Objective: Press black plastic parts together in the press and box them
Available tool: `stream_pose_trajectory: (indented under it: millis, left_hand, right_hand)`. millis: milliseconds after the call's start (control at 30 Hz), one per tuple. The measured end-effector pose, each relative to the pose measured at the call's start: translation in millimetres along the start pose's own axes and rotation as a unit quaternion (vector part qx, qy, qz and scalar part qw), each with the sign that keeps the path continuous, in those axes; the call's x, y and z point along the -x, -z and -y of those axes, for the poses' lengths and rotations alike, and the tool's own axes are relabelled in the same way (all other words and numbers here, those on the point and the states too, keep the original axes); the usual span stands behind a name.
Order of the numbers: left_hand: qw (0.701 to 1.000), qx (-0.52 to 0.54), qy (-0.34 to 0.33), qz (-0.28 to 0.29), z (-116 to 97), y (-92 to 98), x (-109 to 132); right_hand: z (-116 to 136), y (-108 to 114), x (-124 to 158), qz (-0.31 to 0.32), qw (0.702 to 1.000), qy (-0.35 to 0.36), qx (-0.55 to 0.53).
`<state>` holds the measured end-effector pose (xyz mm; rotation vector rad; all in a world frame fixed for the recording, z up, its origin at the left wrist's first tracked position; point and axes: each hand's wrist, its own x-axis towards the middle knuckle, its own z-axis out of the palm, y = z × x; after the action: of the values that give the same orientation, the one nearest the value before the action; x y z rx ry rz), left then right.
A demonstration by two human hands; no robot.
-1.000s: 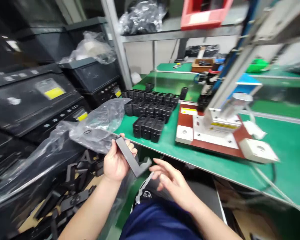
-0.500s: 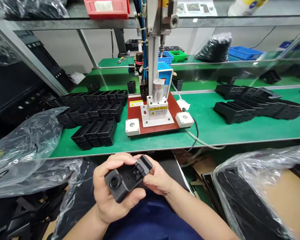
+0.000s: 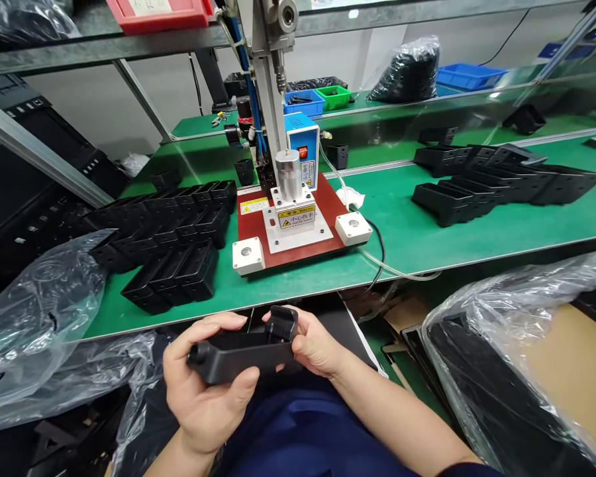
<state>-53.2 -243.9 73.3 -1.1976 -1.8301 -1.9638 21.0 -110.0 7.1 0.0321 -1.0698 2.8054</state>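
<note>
A long black plastic part point(image 3: 243, 350) lies level between both hands, just below the front edge of the green bench point(image 3: 417, 238). My left hand point(image 3: 203, 391) is wrapped around its left end, thumb underneath. My right hand point(image 3: 315, 344) pinches the raised block at its right end. Straight ahead on the bench stands a small press point(image 3: 291, 199) on a red base with two white buttons.
Rows of black plastic housings point(image 3: 169, 232) sit left of the press, and more black parts point(image 3: 496, 182) lie at the right. Clear plastic bags point(image 3: 34, 318) hang at my left, and a bag-lined carton point(image 3: 526, 358) of parts is at my right. Bins stand on the back shelf.
My view swung right from the left-hand bins to face the press. The part went from my left hand alone to both hands, then turned from showing its face to lying level.
</note>
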Motion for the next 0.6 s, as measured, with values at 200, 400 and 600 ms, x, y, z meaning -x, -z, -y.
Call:
stream_pose_trajectory:
  millis: [200,400,600]
  left_hand:
    - [0.994,-0.035,0.100,0.032,11.9,8.2,3.2]
    - [0.972,-0.085,0.191,0.111,18.6,17.9,-0.4]
    - [0.977,-0.115,0.078,0.164,19.9,13.6,2.7]
  right_hand:
    - [14.2,7.6,1.3,-0.063,0.994,0.032,0.079]
    - [25.4,13.1,4.2,-0.100,0.985,0.077,0.120]
    - [39.0,15.2,9.6,-0.107,0.976,0.093,0.168]
